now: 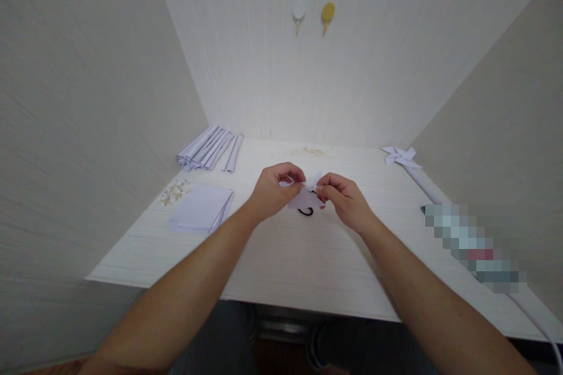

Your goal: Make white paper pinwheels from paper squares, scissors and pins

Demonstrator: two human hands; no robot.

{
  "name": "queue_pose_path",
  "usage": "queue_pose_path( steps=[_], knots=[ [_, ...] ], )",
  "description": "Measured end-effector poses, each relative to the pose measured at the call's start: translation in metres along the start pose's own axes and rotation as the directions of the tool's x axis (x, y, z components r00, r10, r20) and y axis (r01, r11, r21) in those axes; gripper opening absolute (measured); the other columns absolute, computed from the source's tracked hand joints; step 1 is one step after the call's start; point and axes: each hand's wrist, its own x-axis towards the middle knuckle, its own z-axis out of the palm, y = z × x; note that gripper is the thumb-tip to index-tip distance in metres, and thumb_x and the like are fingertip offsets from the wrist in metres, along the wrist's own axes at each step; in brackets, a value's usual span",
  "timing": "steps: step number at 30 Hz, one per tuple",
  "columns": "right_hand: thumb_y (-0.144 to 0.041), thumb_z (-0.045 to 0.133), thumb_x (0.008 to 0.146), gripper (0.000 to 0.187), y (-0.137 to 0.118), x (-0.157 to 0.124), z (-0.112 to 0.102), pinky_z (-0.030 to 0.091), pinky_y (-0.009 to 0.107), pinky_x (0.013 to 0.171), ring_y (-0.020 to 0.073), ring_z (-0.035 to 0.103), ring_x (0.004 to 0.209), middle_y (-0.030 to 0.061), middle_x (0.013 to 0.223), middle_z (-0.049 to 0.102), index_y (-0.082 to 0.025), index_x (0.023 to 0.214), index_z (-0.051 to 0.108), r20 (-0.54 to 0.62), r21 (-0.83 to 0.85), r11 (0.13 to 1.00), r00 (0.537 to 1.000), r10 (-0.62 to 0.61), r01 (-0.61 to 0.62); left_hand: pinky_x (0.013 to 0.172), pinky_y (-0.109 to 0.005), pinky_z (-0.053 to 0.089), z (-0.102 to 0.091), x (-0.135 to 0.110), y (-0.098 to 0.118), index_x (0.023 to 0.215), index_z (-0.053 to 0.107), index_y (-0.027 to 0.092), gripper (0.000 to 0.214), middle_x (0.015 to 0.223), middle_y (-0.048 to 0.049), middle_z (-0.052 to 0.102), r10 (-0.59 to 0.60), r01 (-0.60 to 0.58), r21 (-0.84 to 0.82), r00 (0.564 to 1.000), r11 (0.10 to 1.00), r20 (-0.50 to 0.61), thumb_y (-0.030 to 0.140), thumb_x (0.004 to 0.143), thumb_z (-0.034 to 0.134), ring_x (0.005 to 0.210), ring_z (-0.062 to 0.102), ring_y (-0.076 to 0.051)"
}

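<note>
A small piece of white paper (303, 199) is between my hands above the middle of the table, part of it folded up. My left hand (278, 188) pinches its left side. On the other side, the fingers of my right hand (345, 198) are closed on the paper's right part. Just below the paper, a black loop (305, 211) shows, perhaps a scissors handle; the rest of it is hidden. At the far right lies a white paper pinwheel (400, 156), at the end of a rolled paper stick (424, 183).
Several rolled paper tubes (211, 149) lie at the back left. In front of them are a pile of small pins or fasteners (175, 192) and a folded paper stack (202, 206). A blurred-out object (470, 246) lies at the right. White (298, 9) and yellow (328, 12) hooks hang on the wall.
</note>
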Motion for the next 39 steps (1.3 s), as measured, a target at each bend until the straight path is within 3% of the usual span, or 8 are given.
queue_pose_path(
  steps=[18, 39],
  knots=[
    [-0.030, 0.064, 0.077, 0.015, -0.0012, -0.0014, -0.0016, 0.038, 0.030, 0.059, 0.0139, 0.050, 0.057, -0.0028, 0.057, 0.058, -0.021, 0.066, 0.059, 0.004, -0.026, 1.000, 1.000, -0.014, 0.014, 0.067, -0.026, 0.048, -0.0016, 0.0016, -0.0045, 0.075, 0.069, 0.016, 0.009, 0.074, -0.0014, 0.067, 0.007, -0.004, -0.131, 1.000, 0.991, 0.022, 0.017, 0.066, 0.070, 0.069, 0.060, -0.013],
    [-0.030, 0.064, 0.079, 0.016, -0.0001, -0.0010, -0.0021, 0.037, 0.031, 0.061, 0.0139, 0.049, 0.058, -0.0030, 0.057, 0.058, -0.021, 0.067, 0.059, 0.001, -0.037, 0.999, 1.000, -0.017, 0.017, 0.068, -0.027, 0.049, -0.0013, -0.0006, 0.0028, 0.076, 0.072, 0.015, 0.011, 0.075, -0.0026, 0.071, -0.051, 0.052, -0.078, 0.998, 0.996, 0.025, 0.013, 0.065, 0.070, 0.070, 0.063, -0.013]
  ],
)
